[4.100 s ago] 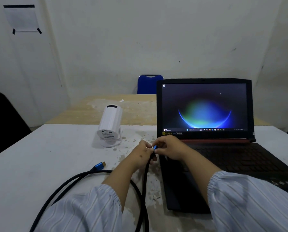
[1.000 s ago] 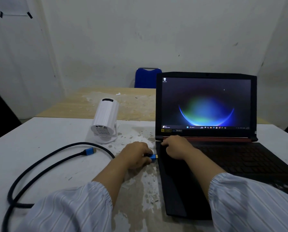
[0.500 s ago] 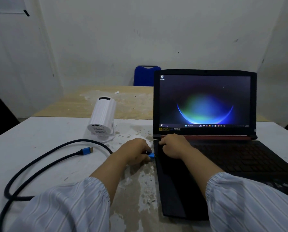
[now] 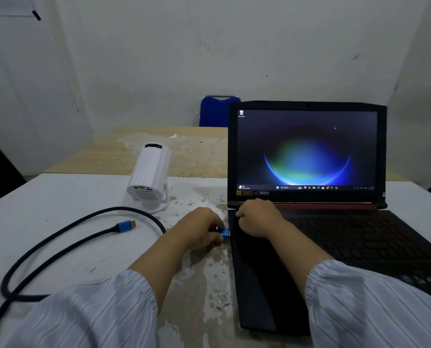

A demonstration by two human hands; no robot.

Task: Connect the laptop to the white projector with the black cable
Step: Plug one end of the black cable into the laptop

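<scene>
An open black laptop [image 4: 334, 237] with a lit screen stands on the white table [image 4: 46, 222] at the right. My left hand [image 4: 199, 231] grips the blue plug [image 4: 225, 233] of the black cable [image 4: 66, 244] and holds it against the laptop's left edge. My right hand [image 4: 258, 218] rests in a fist on the laptop's rear left corner. The cable loops across the table's left side, and its other blue plug [image 4: 124, 226] lies loose in front of the white projector [image 4: 150, 173], apart from it.
The table's paint is chipped around my left hand. A wooden table [image 4: 179, 149] adjoins behind, with a blue chair [image 4: 215, 111] at the wall. Dark shapes sit at the far left and right edges.
Over four seconds my hands lowered the plug from above the table to the laptop's left edge. The cable has shifted left. In the last half second little has moved.
</scene>
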